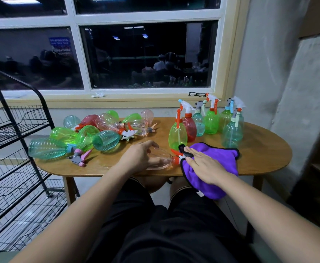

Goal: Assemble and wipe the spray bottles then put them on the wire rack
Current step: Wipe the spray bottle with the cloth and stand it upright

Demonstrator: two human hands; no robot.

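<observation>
Forearms (90, 196) reach fwd: L hand (138, 156) curls round pink bottle (160, 162) lying at table's (260, 149) 6 o'clock edge, steadying it; R hand (206, 166), fingers straight & together, presses purple cloth (220, 156) on nozzle (176, 159) to wipe. Rack (13, 149) waits at 9.

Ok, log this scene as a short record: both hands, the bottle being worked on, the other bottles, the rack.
left hand: holds clear pink bottle lying on table
right hand: flat on purple cloth, over the bottle's sprayer end
standing bottles: upright group, table's right side
lying bottles: pile, table's left side
wire rack: stands left of table
</observation>
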